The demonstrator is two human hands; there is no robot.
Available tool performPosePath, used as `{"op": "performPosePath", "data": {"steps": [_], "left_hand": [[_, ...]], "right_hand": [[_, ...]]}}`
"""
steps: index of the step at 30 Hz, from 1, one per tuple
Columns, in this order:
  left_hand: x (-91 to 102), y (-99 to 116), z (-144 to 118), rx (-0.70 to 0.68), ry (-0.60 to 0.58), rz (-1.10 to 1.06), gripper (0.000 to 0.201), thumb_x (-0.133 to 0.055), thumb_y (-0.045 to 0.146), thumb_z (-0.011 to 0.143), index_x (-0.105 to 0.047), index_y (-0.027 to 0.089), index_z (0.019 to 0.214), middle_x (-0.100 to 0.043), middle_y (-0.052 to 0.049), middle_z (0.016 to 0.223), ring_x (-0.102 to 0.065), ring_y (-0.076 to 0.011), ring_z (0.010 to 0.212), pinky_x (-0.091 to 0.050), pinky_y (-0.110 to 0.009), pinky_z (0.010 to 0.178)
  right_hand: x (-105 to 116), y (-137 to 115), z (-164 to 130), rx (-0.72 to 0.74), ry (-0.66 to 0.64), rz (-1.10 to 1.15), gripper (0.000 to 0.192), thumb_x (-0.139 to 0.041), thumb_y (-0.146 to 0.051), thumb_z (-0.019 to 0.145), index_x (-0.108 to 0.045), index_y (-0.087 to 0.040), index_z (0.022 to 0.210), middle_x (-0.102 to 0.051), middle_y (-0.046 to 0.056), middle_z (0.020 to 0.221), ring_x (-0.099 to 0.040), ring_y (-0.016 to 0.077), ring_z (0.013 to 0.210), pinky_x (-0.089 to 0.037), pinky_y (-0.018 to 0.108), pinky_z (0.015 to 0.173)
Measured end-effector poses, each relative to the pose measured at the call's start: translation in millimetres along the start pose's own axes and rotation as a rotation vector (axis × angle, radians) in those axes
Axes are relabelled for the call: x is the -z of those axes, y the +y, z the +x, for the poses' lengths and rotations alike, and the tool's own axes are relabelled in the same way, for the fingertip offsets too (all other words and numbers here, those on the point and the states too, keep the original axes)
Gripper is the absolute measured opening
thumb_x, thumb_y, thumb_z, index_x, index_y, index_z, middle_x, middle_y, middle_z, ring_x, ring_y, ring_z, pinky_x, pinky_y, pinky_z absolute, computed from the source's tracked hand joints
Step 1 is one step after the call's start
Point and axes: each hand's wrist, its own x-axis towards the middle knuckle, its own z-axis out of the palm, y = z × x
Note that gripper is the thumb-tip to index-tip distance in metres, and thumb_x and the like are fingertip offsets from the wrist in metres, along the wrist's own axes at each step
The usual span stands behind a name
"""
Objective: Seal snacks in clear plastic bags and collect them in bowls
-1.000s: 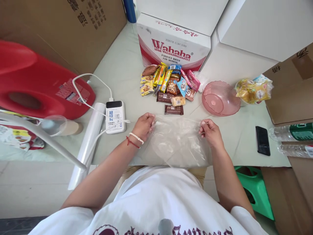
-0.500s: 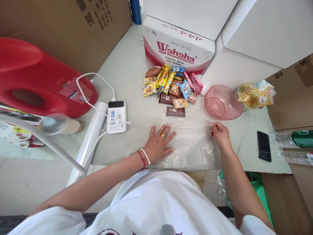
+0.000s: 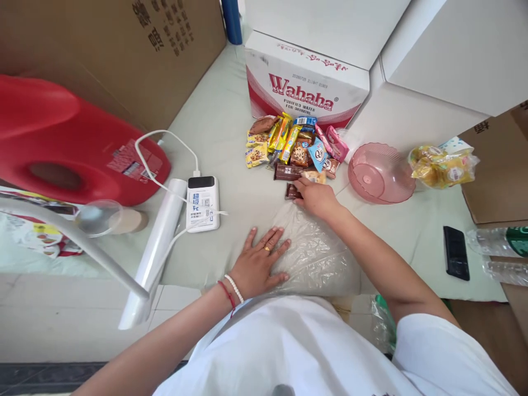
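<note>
My left hand point(image 3: 260, 265) lies flat with fingers spread on a clear plastic bag point(image 3: 319, 250), at its left side. The bag is crinkled and spread on the table near my body. My right hand point(image 3: 317, 198) reaches across the bag's far edge. Its thumb and fingers close around a small dark brown wrapped snack bar point(image 3: 292, 191), whose right part they hide. Just beyond is a pile of wrapped snacks: another brown bar point(image 3: 287, 172), a cream-coloured packet point(image 3: 315, 176) partly behind my right hand, a blue packet point(image 3: 318, 154) and yellow packets point(image 3: 256, 155).
A pink ribbed bowl point(image 3: 371, 190) and bagged yellow snacks point(image 3: 449, 168) stand right of the pile, before a Wahaha carton point(image 3: 305, 91). A phone point(image 3: 456, 253) lies farther right. Leftward are a cabled power bank point(image 3: 203, 203), a plastic roll point(image 3: 154, 247) and a red jug point(image 3: 82, 143).
My right hand has left the bag's right edge and moved left and away from me onto the brown snack bar. My left hand has shifted slightly left and nearer, still flat.
</note>
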Motion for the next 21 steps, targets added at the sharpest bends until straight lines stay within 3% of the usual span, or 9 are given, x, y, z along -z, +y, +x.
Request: {"op": "performPosePath", "data": {"steps": [4, 6, 11, 16, 18, 21], "left_hand": [[0.0, -1.3, -1.4, 0.034, 0.019, -0.014, 0.088, -0.056, 0.071, 0.090, -0.039, 0.021, 0.160, -0.027, -0.019, 0.170, -0.027, -0.0359, 0.158, 0.002, -0.062, 0.128], [-0.1, -0.8, -1.2, 0.041, 0.024, -0.027, 0.092, -0.056, 0.073, 0.089, -0.039, 0.018, 0.160, -0.027, -0.020, 0.170, -0.027, -0.0350, 0.158, 0.005, -0.060, 0.129], [-1.0, -0.5, -0.3, 0.040, 0.027, -0.036, 0.092, -0.055, 0.074, 0.089, -0.039, 0.018, 0.160, -0.026, -0.019, 0.170, -0.026, -0.0333, 0.159, 0.011, -0.056, 0.129], [-4.2, -0.9, -2.6, 0.089, 0.052, -0.019, 0.099, -0.051, 0.075, 0.090, -0.030, 0.012, 0.163, -0.031, -0.021, 0.168, -0.029, -0.0345, 0.157, 0.011, -0.059, 0.128], [-4.6, -0.5, -3.6, 0.118, 0.070, -0.010, 0.102, -0.052, 0.075, 0.090, -0.026, 0.011, 0.164, -0.032, -0.022, 0.167, -0.030, -0.0367, 0.156, 0.008, -0.062, 0.128], [-2.7, 0.5, -2.9, 0.151, 0.076, 0.003, 0.097, -0.049, 0.072, 0.093, -0.025, 0.012, 0.164, -0.032, -0.021, 0.167, -0.031, -0.0386, 0.156, 0.006, -0.067, 0.127]], "right_hand": [[1.8, 19.4, -5.7, -0.081, -0.071, -0.019, 0.043, -0.071, -0.038, 0.091, -0.067, -0.017, 0.127, -0.067, 0.016, 0.124, -0.066, 0.0322, 0.107, -0.051, 0.037, 0.081], [10.1, 21.7, -7.9, -0.074, -0.043, 0.015, 0.043, -0.072, -0.039, 0.090, -0.067, -0.018, 0.127, -0.068, 0.014, 0.121, -0.066, 0.0315, 0.107, -0.051, 0.036, 0.082], [27.0, -8.0, 18.9, -0.107, 0.143, 0.005, 0.053, -0.064, -0.041, 0.096, -0.055, -0.018, 0.143, -0.059, 0.016, 0.138, -0.067, 0.0320, 0.108, -0.052, 0.038, 0.085], [18.7, -24.9, 51.9, -0.116, 0.051, -0.150, 0.042, -0.042, -0.018, 0.102, -0.054, -0.010, 0.141, -0.052, 0.025, 0.147, -0.070, 0.0321, 0.106, -0.053, 0.040, 0.083], [18.1, -20.3, 49.9, -0.132, 0.037, -0.162, 0.043, -0.040, -0.014, 0.101, -0.053, -0.010, 0.142, -0.056, 0.025, 0.142, -0.070, 0.0325, 0.106, -0.053, 0.041, 0.084], [31.5, -7.1, 25.0, -0.145, 0.060, -0.108, 0.048, -0.054, -0.023, 0.096, -0.053, -0.011, 0.142, -0.061, 0.023, 0.136, -0.068, 0.0340, 0.105, -0.051, 0.041, 0.086]]}}
